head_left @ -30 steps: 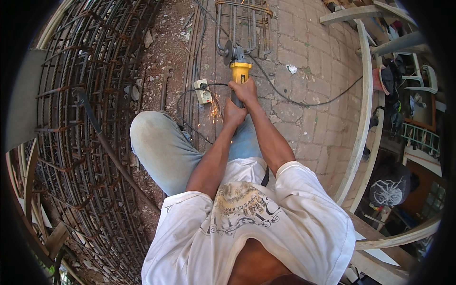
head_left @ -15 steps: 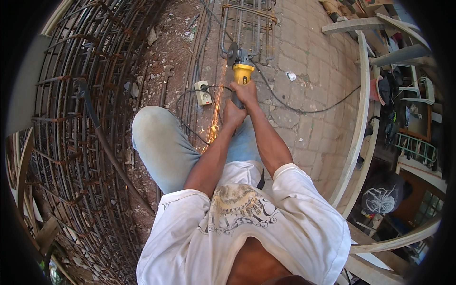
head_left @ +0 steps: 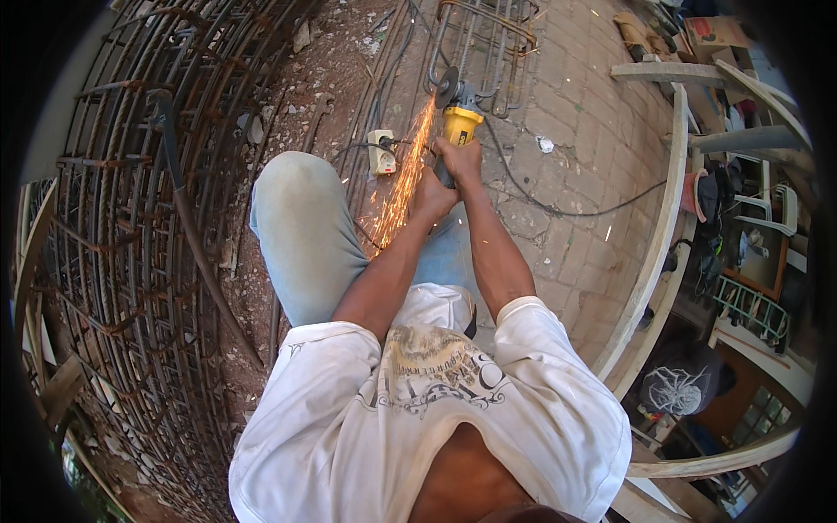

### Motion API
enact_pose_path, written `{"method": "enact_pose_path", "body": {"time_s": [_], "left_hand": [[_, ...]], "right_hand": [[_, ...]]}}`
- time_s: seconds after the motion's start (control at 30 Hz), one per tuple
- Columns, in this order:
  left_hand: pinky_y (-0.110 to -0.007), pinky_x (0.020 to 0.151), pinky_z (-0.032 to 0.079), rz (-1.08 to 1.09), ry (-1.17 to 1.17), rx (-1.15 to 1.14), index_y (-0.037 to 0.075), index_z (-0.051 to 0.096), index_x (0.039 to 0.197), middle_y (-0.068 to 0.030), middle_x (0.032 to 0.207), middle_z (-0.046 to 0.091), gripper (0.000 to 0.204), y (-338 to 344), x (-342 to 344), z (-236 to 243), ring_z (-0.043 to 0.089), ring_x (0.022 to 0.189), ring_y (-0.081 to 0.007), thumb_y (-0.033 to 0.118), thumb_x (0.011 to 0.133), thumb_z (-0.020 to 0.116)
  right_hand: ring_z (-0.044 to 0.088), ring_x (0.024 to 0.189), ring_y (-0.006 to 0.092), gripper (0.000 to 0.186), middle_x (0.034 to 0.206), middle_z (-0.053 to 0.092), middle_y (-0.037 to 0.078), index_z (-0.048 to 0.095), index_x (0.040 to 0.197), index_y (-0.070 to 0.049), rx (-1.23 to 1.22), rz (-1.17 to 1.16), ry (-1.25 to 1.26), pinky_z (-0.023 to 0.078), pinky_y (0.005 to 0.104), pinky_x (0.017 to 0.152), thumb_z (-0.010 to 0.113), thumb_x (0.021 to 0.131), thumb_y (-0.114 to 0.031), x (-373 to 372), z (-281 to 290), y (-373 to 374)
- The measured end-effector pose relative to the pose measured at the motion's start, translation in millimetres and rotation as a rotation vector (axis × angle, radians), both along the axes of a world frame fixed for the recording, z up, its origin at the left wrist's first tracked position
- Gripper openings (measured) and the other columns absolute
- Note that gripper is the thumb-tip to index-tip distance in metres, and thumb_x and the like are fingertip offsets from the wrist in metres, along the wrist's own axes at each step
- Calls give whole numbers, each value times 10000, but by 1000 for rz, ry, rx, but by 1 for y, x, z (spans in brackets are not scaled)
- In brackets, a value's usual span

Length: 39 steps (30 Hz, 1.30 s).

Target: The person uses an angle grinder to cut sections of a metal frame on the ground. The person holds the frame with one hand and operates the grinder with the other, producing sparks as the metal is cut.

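We've got both hands on an angle grinder [head_left: 462,125], out ahead at far centre, disc end pointing away from us. Our right hand [head_left: 461,161] is clamped round the body just behind the yellow housing; our left hand [head_left: 432,197] is closed on the dark rear part, nearer to us. Fingers partly hidden, so we can't tell whether the hands touch each other. Disc [head_left: 448,85] stands on edge at the near end of a small rebar cage [head_left: 478,39], by its left side; exact contact spot too small for us to make out. Sparks [head_left: 405,179] stream from the disc back toward us, passing left of our left hand and right of a pale socket block [head_left: 381,152] on the ground. Dark cable [head_left: 558,210] runs off right over the brick paving [head_left: 567,253]. Our bent left knee [head_left: 301,200], in faded jeans, is just near of the block. Left of us, a big stack of rusty rebar [head_left: 131,253], with a long-handled tool [head_left: 199,235] lying against its right side. White scrap [head_left: 544,144] on the paving right of the grinder; pale timber rails [head_left: 656,235] farther right.
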<state>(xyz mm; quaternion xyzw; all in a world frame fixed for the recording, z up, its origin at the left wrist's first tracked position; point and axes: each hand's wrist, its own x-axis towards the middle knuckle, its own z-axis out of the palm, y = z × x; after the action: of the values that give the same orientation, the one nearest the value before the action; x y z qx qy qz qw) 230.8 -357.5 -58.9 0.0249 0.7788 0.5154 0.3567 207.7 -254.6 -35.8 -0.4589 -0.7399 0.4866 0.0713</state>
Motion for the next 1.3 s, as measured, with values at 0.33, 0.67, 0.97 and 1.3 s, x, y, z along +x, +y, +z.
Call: {"method": "enact_pose_path", "body": {"time_s": [0.33,0.67,0.97,1.3], "left_hand": [[-437,945,502,-39,-53,-56,-98,466,1246,-304,1205,611,892,-4,-3,1,620,1140,-395,376,599,858],[-408,983,475,-34,52,23,16,449,1367,-207,1275,597,915,-5,-7,-4,601,1189,-314,380,640,868],[-420,887,517,33,7,40,-65,490,1238,-250,1130,657,823,-13,-8,37,660,1052,-362,293,601,870],[-390,958,489,-39,-42,95,-4,450,1335,-198,1238,620,913,-12,-11,19,622,1147,-299,379,624,875]], "right_hand": [[703,788,306,516,871,699,200,605,970,64,-8,21,24,536,407,691,785,632,-281,1,9,-5],[675,712,238,405,811,691,128,628,889,21,-21,9,22,517,371,642,773,641,-264,-5,6,-7],[608,570,168,231,710,654,55,630,775,-3,49,-19,72,465,334,530,725,676,-189,-6,-11,-6],[676,687,237,453,827,693,153,614,924,46,24,6,8,519,366,617,784,642,-263,-5,3,-8]]}}
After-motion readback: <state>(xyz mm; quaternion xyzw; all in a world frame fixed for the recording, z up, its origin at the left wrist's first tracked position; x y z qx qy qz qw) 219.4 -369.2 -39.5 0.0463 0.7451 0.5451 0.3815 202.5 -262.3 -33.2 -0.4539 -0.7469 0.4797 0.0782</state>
